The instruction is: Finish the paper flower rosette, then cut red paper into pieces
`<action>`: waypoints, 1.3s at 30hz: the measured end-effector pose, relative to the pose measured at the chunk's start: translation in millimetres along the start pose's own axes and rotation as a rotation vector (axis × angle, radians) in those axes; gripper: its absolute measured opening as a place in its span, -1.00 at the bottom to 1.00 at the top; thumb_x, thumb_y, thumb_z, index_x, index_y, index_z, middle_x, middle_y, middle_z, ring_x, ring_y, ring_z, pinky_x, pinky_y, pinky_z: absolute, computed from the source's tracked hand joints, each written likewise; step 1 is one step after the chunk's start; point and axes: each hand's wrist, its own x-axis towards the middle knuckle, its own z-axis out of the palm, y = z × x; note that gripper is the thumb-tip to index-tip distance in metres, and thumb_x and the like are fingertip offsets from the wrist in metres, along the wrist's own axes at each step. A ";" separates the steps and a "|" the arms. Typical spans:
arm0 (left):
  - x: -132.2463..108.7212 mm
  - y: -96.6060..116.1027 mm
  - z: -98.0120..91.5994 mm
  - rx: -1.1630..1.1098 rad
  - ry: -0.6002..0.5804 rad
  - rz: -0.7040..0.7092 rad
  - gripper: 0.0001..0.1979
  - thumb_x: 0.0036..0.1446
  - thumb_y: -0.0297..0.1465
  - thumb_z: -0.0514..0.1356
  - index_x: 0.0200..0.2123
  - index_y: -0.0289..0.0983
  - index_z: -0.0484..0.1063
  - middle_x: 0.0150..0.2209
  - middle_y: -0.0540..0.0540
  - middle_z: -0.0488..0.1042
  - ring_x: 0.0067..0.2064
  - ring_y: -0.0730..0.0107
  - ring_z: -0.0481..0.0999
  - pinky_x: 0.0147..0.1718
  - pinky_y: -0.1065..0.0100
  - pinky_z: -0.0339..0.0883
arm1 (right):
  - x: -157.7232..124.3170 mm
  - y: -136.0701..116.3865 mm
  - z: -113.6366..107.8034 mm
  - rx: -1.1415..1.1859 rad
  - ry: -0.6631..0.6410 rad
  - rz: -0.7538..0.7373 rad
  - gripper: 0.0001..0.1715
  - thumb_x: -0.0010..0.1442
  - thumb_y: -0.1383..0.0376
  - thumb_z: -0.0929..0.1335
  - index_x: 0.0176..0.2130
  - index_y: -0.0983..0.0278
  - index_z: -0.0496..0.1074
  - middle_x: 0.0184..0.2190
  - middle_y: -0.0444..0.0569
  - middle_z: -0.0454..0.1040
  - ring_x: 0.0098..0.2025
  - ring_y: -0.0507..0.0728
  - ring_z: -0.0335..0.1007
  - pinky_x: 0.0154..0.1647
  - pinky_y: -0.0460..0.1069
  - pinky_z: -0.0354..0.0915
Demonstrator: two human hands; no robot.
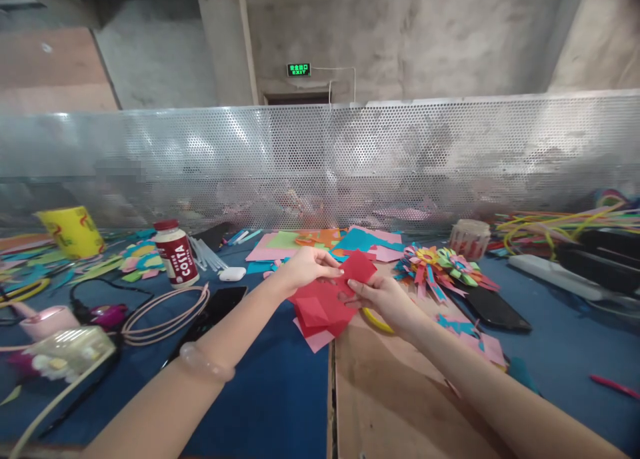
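Between both hands is a small red paper square (361,268), raised above the table. My left hand (311,270) pinches its left edge with thumb and forefinger. My right hand (375,297) grips its lower right side, thumb in front. Beneath the hands lies a larger sheet of red paper (330,306) with a small lighter red piece (312,312) on top of it. A pink sheet (319,340) pokes out below the pile. Part of a yellow ring (378,322) shows under my right hand.
Left stand a Costa bottle (176,254), an earbud case (233,274), a coiled cable (167,319) and a yellow cup (71,232). Paper flowers (440,266), a black phone (495,308) and a power strip (555,278) lie right. A perforated metal screen (430,159) runs along the back.
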 end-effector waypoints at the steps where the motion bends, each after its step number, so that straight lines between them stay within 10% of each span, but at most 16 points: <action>1: -0.3 0.5 0.3 0.007 -0.004 -0.001 -0.83 -0.20 -0.42 0.34 -0.46 -0.34 0.48 -0.53 -0.06 0.50 -0.47 0.47 0.46 -0.42 0.42 0.28 | -0.6 -0.8 0.0 0.010 0.006 0.012 -0.58 -0.12 0.12 0.46 -0.31 0.37 0.49 -0.36 0.05 0.55 -0.32 0.15 0.49 -0.19 0.05 0.37; 39: -5.0 4.1 -13.8 0.120 -0.167 -0.089 -0.80 -0.19 -0.33 0.31 -0.45 -0.30 0.44 -0.47 -0.07 0.50 -0.45 0.44 0.44 -0.44 0.42 0.25 | 2.2 -7.6 -12.2 0.066 0.123 -0.002 -0.69 -0.11 0.17 0.46 -0.36 0.33 0.50 -0.45 -0.02 0.50 -0.46 0.04 0.42 -0.28 -0.01 0.39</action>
